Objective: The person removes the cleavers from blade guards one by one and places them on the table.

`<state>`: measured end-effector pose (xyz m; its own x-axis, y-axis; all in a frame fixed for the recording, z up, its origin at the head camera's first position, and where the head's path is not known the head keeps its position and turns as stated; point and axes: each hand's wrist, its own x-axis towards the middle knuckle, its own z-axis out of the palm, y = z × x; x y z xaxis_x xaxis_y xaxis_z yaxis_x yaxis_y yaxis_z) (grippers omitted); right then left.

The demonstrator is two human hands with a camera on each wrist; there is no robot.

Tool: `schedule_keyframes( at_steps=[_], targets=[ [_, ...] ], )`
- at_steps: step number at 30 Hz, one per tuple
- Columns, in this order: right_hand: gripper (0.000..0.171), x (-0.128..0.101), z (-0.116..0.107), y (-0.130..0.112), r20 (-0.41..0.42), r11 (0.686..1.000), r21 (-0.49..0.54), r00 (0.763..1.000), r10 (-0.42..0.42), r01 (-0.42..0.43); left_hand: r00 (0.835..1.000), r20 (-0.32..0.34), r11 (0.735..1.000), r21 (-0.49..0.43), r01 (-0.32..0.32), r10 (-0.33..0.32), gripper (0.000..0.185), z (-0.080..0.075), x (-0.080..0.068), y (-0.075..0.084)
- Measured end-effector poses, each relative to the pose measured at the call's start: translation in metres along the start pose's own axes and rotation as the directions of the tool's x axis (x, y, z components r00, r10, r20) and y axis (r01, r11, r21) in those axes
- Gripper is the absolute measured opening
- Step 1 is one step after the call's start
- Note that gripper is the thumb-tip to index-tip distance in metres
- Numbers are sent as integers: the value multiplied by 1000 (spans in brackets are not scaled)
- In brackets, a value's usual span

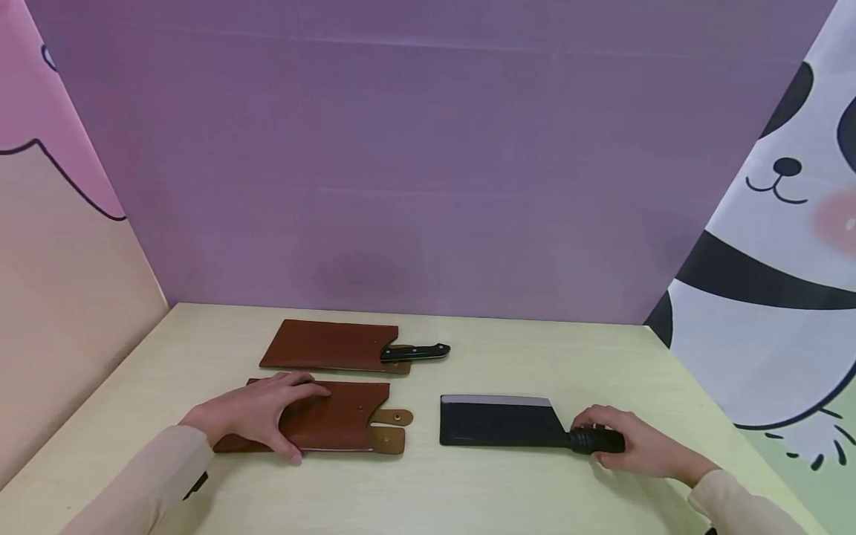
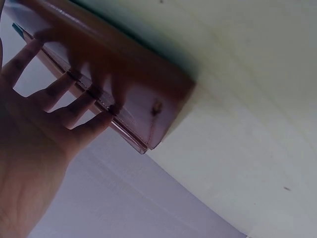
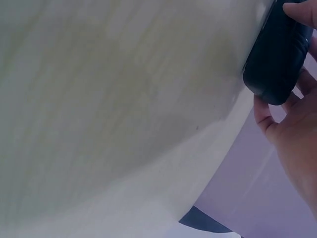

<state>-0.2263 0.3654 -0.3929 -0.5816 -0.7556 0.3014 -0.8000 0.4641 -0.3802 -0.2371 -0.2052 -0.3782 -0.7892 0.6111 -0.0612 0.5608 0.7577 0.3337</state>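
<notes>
The left hand (image 1: 257, 416) lies flat on the near brown leather sheath (image 1: 334, 425), fingers spread and fairly straight across its left half, thumb along the near edge; it presses rather than grips. The left wrist view shows the fingertips (image 2: 74, 82) resting on the leather just by its stitched edge. This sheath looks empty: no handle sticks out of its right-hand mouth, and its 2 strap tabs (image 1: 390, 429) lie loose on the pale table (image 1: 468, 490).

Just beyond it, at the far left, a second brown sheath (image 1: 331, 345) already holds a knife, with only the black riveted handle (image 1: 416, 351) showing at its right end. So, as I judge it, 1 blade is put away and 1 is not.

To the right of the near sheath, apart from it, the black cleaver (image 1: 498, 421) lies flat, blade pointing left toward the sheath mouth. The right hand (image 1: 635, 444) has its fingers curled round the cleaver's handle (image 1: 597, 441); the right wrist view shows the butt of the handle (image 3: 277, 54) held between fingers and thumb. The blade appears to rest on the table, not yet lifted or slid in, and the straps are unfastened.

Count: 2 sheaths, 2 knives, 2 hands.
</notes>
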Motion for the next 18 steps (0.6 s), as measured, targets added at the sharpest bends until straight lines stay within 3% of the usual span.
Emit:
schedule_keyframes(
  at_steps=[12, 18],
  targets=[
    [39, 0, -2, -2, 48, 992, 28, 992, 121, -122, 1000, 22, 998, -62, 6, -5, 93, 1, 1, -4],
    [39, 1, -2, 0, 69, 989, 38, 988, 142, -144, 999, 33, 997, -70, 15, -13, 97, 0, 1, -3]
  ],
)
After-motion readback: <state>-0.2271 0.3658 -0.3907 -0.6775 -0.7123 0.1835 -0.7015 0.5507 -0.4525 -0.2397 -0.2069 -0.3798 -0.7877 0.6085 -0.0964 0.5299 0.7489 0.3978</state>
